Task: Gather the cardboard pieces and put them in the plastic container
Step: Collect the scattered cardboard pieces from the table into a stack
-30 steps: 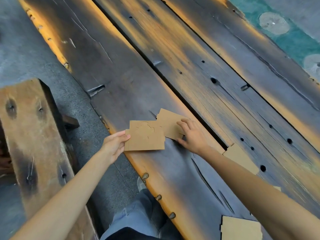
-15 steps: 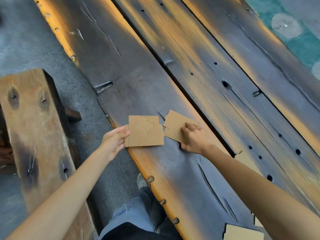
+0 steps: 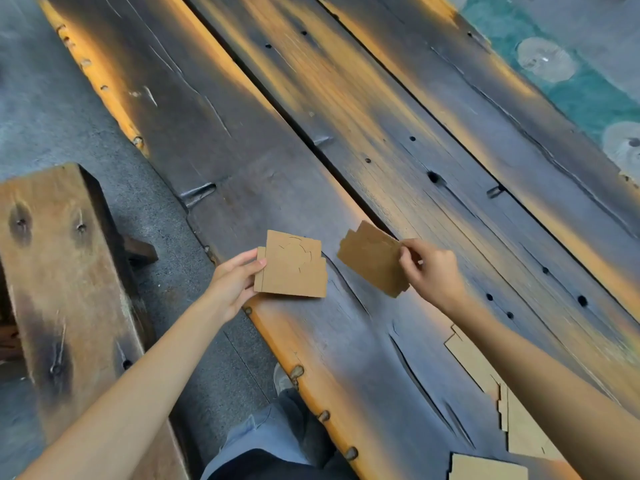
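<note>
My left hand (image 3: 235,282) grips a small stack of square brown cardboard pieces (image 3: 292,270) by its left edge, just over the near edge of the dark wooden table (image 3: 346,140). My right hand (image 3: 431,271) pinches another cardboard piece (image 3: 372,259) by its right side and holds it tilted a little above the table. The two pieces are a short gap apart. More cardboard pieces (image 3: 474,362) lie flat under my right forearm, and one (image 3: 488,467) lies at the bottom edge. No plastic container is in view.
A wooden bench (image 3: 65,271) stands at the left across a strip of grey floor (image 3: 41,109). My jeans-clad leg (image 3: 266,434) shows below the table edge. A long gap (image 3: 277,109) runs between the table planks. Teal flooring (image 3: 571,81) lies at the far right.
My right hand has lifted its cardboard piece off the table and drawn it right, away from the stack. The left hand still holds the stack. The view shifted slightly.
</note>
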Tool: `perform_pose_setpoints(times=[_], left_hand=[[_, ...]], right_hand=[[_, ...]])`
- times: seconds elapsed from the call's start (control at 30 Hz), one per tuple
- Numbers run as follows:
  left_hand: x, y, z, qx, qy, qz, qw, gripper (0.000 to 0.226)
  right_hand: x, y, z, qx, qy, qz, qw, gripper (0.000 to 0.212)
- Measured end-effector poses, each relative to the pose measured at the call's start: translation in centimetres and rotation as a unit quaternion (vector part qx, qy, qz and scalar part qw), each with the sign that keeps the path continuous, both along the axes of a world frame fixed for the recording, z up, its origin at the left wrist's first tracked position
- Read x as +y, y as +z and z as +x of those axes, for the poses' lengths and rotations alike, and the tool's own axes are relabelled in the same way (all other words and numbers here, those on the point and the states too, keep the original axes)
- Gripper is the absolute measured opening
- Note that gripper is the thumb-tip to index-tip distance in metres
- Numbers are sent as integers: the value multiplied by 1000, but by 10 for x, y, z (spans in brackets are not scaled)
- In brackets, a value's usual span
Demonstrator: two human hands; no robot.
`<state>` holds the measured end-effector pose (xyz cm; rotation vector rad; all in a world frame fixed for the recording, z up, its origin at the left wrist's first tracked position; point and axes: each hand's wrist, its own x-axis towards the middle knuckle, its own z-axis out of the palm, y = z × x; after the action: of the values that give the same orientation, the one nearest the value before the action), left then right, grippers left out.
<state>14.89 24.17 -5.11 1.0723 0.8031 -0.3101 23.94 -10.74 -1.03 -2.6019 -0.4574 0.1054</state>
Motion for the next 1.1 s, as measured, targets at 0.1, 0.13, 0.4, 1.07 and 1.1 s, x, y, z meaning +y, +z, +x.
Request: perform_pose_setpoints(times=[0.1, 0.13, 0.4, 1.07, 1.1], left_hand=[[-17, 6, 6, -19, -32, -23, 999, 36], [-23, 7, 7, -23, -42, -33, 998, 35], [-66, 19, 6, -60, -148, -114, 981, 31], [-122, 30, 7, -48, -30, -332, 942, 50], [-128, 28, 3, -43, -51, -316, 946, 46]], right_hand=[[-2, 17, -10, 103, -57, 138, 983, 22], [-2, 22, -15, 143, -69, 180, 971, 22], [5, 30, -45, 231, -139, 316, 910, 20], [-24, 12, -95, 229, -332, 448, 798, 17], [-25, 10, -97, 224, -343, 452, 792, 17]])
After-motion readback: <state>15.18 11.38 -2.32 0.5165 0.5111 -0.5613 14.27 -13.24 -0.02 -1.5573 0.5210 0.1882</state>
